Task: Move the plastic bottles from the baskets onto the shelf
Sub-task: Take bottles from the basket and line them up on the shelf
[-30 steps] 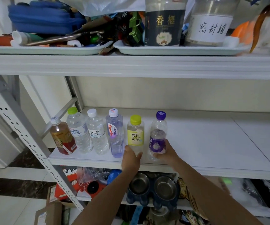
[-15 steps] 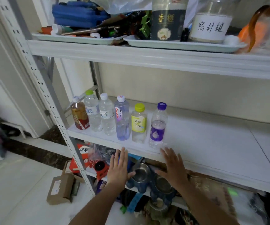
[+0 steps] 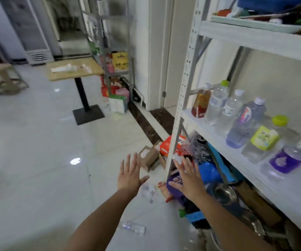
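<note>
- The view has swung left since half a second ago. The rack now sits at 3 o'clock and tiled floor fills 9 o'clock.
- left hand, 6 o'clock: flat, fingers spread, nothing in it. A second ago it touched the base of the yellow-label bottle. It is now well apart from that bottle, over the floor.
- right hand, just right of the left: also flat, spread and empty, in front of the rack post and the lower-shelf clutter. A second ago it was wrapped round the purple-label bottle, and it has since let go.
- Six plastic bottles stand in one row on the middle shelf, 3 o'clock, in the same order as before.
- From far to near they are: brown tea bottle, green-cap bottle, white-cap bottle, blue-tinted bottle, yellow-label bottle, purple-label bottle.
- Motion blur means I can't tell whether neighbouring bottles touch.
- The purple-label bottle's cap is cut by the right frame edge.
- Newly in view:
  - What looks like a clear bottle lying on the floor at 6 o'clock, between the forearms.
  - A cardboard box by the foot of the post.
  - A wooden-top table at 10 o'clock.
- A steel bowl sits on the lower shelf at 5 o'clock, just right of the right wrist.
</note>
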Available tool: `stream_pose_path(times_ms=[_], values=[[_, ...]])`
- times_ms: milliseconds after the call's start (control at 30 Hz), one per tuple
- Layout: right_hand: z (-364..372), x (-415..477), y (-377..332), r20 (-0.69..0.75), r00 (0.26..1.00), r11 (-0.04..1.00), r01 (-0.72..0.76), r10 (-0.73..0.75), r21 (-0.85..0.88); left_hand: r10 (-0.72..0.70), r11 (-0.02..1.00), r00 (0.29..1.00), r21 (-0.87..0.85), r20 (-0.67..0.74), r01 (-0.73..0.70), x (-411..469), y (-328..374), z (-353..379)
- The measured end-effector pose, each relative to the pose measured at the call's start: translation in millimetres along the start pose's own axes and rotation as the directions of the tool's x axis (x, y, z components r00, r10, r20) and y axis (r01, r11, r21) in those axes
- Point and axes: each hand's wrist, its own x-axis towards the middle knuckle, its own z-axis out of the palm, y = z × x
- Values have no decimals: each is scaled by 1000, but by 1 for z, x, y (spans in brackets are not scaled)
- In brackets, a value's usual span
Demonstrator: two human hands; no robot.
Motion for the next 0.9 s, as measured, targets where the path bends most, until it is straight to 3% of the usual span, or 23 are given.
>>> stream_pose_path(times_ms=[200, 400, 633, 833, 900], values=[[-4, 43, -143, 17, 955, 955, 296, -296, 8, -284, 959, 958, -32, -29, 283, -70, -122, -4], [12, 47, -333, 15, 833, 833, 552, -552, 38, -544, 838, 836, -10, -66, 545, -183, -272, -5], [46, -13, -573, 62, 542, 545, 837, -838, 48, -843, 536, 532, -60, -77, 842, -364, -413, 5], [67, -90, -711, 120, 214, 227, 968, -970, 108, -980, 196, 197, -35, 40, 980, -492, -448, 41], [71, -102, -743, 130, 121, 134, 987, -984, 92, -990, 131, 131, -6, 56, 991, -519, -451, 49]])
